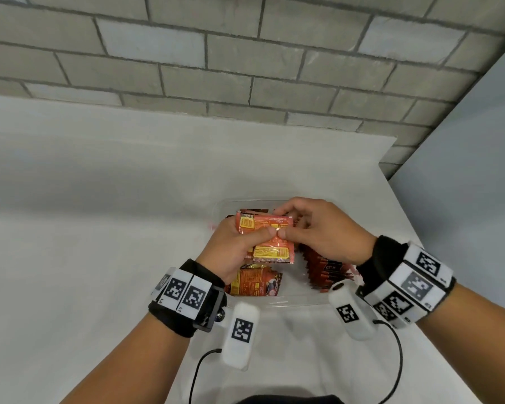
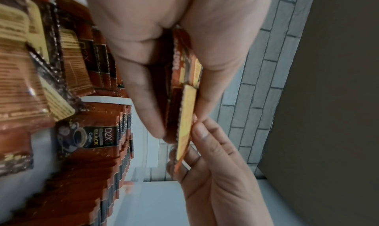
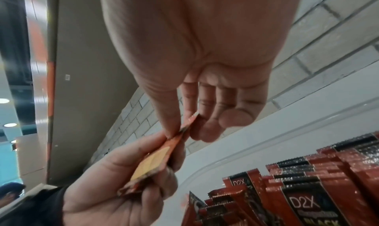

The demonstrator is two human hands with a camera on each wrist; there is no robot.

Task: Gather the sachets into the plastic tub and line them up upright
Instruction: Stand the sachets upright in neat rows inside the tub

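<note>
The person's two arms come in from 6 o'clock, each with a black wrist band covered in black-and-white square tags. Just past the wrists sits the plastic tub (image 1: 277,301), a see-through box on the white table (image 1: 99,199).

In the near part of the tub, at about 7 o'clock, a loose sachet (image 1: 257,282) lies flat with its yellow label up. At 4 o'clock a row of red and black sachets (image 1: 322,268) stands on edge, packed close side by side — the right wrist view shows "D2X" printed on their fronts.

Above the middle of the tub, the left hand (image 1: 235,247) holds a small bunch of orange sachets (image 1: 267,239). Its thumb presses on the front and its fingers curl round the back, so the hand is closed tight on the bunch. The left wrist view shows the bunch edge-on, squeezed between thumb and fingers.

The right hand (image 1: 322,228) comes in from 3 o'clock and pinches the front sachet between thumb and first finger — its other fingers are bent loosely behind.

Farther off, at 12 o'clock, the table ends at a grey brick wall (image 1: 216,53)
</note>
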